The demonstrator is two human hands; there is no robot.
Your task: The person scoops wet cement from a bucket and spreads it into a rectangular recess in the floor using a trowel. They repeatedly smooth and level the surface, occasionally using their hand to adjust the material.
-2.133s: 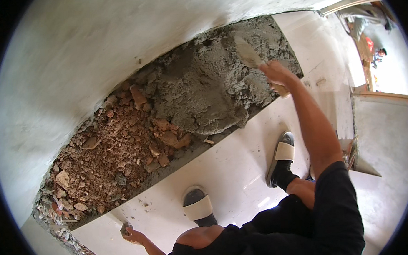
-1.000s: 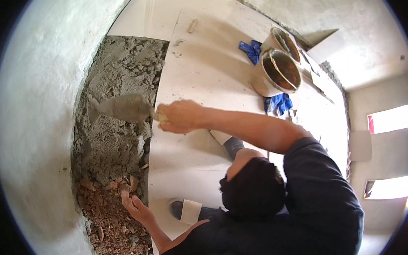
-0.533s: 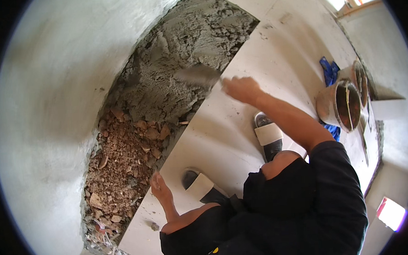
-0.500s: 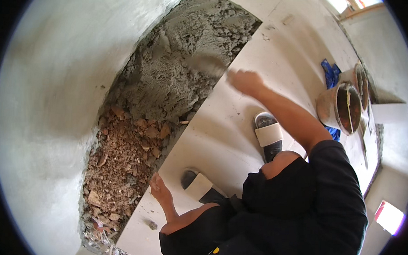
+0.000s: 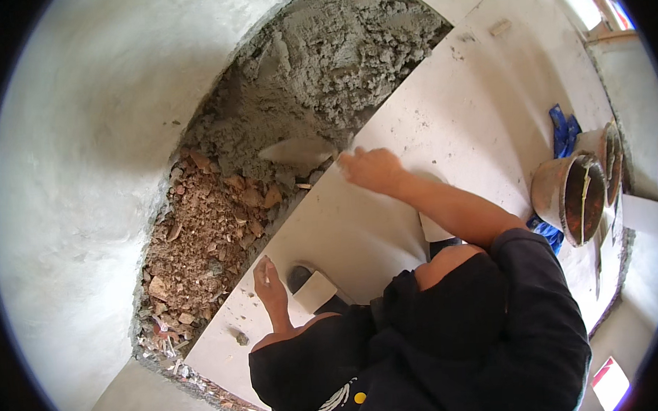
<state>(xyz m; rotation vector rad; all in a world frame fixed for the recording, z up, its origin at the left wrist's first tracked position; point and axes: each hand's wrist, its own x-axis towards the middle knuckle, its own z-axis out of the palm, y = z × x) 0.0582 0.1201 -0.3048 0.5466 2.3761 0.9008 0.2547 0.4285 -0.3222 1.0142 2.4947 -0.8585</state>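
My right hand (image 5: 371, 170) is closed round the handle of a trowel. The trowel's blade (image 5: 295, 151) lies on wet grey mortar (image 5: 337, 65) at its near border, where the mortar meets brown rubble (image 5: 198, 240). The mortar there looks smoother than the rough part farther off. My left hand (image 5: 271, 283) hangs by my left knee, over the edge of the large pale tiles (image 5: 479, 118). Its fingers point forward, hold nothing that I can see and have whitish smears. A small grey lump (image 5: 242, 338) lies on the tile beside it.
A whitish plastered wall (image 5: 85, 179) borders the mortar strip on the left. To the right stand two dirty buckets (image 5: 552, 196), with blue plastic (image 5: 564, 133) by them. My slippered left foot (image 5: 314, 290) is on the tiles. Crumbs of mortar dot the tile surface.
My right hand has drawn the trowel nearer and leftward, from the middle of the mortar to its border with the rubble. The mortar there looks flatter. The view has shifted slightly.
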